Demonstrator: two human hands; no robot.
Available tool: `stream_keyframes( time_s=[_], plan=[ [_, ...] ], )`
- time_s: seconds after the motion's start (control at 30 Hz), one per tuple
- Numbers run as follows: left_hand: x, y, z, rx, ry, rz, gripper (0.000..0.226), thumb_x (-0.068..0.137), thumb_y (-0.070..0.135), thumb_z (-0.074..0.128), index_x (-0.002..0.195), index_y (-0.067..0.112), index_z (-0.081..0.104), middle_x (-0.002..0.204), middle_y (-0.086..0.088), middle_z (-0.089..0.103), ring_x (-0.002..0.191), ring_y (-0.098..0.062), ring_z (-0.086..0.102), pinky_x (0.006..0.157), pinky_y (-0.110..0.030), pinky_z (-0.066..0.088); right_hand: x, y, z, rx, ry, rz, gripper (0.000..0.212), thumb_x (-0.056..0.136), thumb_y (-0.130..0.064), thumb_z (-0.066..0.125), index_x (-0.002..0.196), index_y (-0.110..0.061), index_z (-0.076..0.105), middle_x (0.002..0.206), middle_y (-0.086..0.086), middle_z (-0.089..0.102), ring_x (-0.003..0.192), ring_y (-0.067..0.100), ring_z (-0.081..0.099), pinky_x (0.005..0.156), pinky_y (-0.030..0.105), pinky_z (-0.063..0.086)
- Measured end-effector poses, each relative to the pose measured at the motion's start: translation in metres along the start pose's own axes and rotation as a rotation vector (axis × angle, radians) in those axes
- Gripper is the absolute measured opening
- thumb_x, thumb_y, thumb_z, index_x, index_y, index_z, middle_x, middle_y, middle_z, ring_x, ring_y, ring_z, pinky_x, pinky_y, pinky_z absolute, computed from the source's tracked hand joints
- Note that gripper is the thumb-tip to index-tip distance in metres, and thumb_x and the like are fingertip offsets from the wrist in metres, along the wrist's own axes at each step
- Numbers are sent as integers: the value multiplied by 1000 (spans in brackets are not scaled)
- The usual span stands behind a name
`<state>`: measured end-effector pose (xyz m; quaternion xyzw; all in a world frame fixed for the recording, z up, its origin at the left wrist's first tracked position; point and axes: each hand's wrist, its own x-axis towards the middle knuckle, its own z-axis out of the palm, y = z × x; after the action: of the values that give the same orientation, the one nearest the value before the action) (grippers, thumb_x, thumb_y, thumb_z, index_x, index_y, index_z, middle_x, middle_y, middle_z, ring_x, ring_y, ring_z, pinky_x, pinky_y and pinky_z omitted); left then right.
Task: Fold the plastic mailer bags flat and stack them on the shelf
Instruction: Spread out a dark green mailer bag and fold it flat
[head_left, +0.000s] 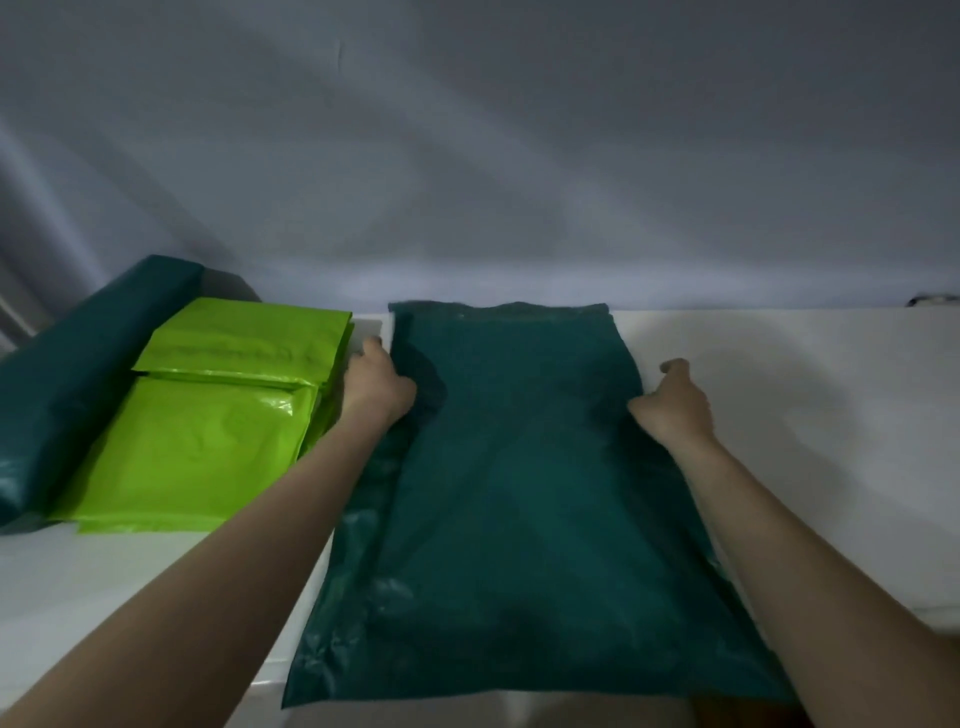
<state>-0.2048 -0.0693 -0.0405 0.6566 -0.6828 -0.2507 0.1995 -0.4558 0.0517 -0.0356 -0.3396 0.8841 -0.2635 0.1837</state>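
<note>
dark green bag (519, 467) lies flat on my white shelf (779, 441) against a grey wall (467, 156), hanging over the front edge; left hand (376, 387) and right hand (675, 402) grip its side edges. bright green bags (208, 415) sit stacked near the left end.

No readable text anywhere. The upper lime-green mailer bag (244, 340), left of frame, carries a faint darker printed line across its face, too blurred to read. The dark green mailer bag (519, 493), centre frame, shows no legible label, brand or number.
</note>
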Motion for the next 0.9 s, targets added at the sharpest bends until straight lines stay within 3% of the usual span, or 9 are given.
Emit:
stream_keyframes(
  time_s=[0.07, 0.13, 0.2, 0.33, 0.47, 0.6, 0.67, 0.77, 0.9],
  plan=[
    [2, 6, -7, -2, 40, -20, 42, 85, 4, 54, 124, -7, 42, 124, -27, 52, 114, -41, 50, 92, -41, 43, 0, -2, -6, 99, -91, 82, 58, 85, -10, 61, 134, 2, 33, 119, 19, 50, 109, 33, 51, 78, 28, 39],
    [-1, 8, -12, 85, 21, -10, 35, 87, 9, 55, 115, -10, 50, 118, -27, 56, 108, -40, 54, 86, -40, 45, -1, 0, -8, 105, -132, 99, 36, 85, -17, 63, 112, 3, 49, 100, 15, 50, 94, 31, 54, 72, 27, 40],
    [0, 5, -13, 174, -11, 14, 31, 88, 12, 55, 110, -10, 55, 113, -26, 59, 105, -39, 56, 83, -39, 46, -1, 3, -8, 57, -117, 74, 23, 87, -22, 61, 93, -2, 50, 93, 13, 52, 83, 28, 53, 64, 26, 39],
    [1, -5, -8, 197, -1, 19, 24, 87, 11, 54, 102, -5, 63, 100, -22, 66, 91, -36, 63, 79, -37, 53, 4, 8, -6, 33, -21, 84, 19, 83, -15, 59, 91, 1, 65, 85, 13, 61, 74, 28, 57, 66, 26, 43],
    [2, -8, -2, -59, 80, -22, 23, 90, 5, 45, 104, 1, 63, 80, -20, 70, 73, -31, 69, 74, -44, 58, 5, 7, -6, 44, 16, 89, 17, 80, -4, 53, 87, 3, 67, 86, 16, 67, 69, 27, 58, 55, 23, 41],
    [4, -2, -10, -498, 84, -98, 12, 98, 10, 37, 96, 14, 47, 66, -7, 63, 35, -10, 58, 44, -25, 54, 6, 5, -7, 290, -11, 73, 17, 94, -6, 37, 99, -1, 52, 74, 12, 67, 49, 23, 58, 45, 25, 45],
    [5, 1, -13, -671, 70, -96, 14, 99, 12, 36, 88, 15, 44, 76, -5, 62, 38, -6, 60, 45, -24, 51, 7, 6, -5, 496, -28, 107, 12, 98, -9, 30, 103, -5, 39, 83, 18, 66, 53, 28, 63, 47, 31, 49],
    [1, 5, -17, -886, 52, -57, 24, 99, 13, 39, 77, 20, 42, 88, -3, 61, 67, -8, 63, 61, -25, 51, 6, 5, -6, 693, -33, 127, 10, 99, -10, 26, 107, -12, 32, 96, 21, 62, 62, 31, 65, 51, 37, 53],
    [-11, 5, -20, -1114, -35, -49, 20, 99, 22, 38, 83, 19, 50, 93, -4, 60, 87, -10, 60, 75, -23, 48, 1, 4, -9, 873, -70, 137, 21, 98, -15, 31, 117, -8, 38, 104, 19, 59, 76, 30, 65, 58, 38, 53]
  ],
)
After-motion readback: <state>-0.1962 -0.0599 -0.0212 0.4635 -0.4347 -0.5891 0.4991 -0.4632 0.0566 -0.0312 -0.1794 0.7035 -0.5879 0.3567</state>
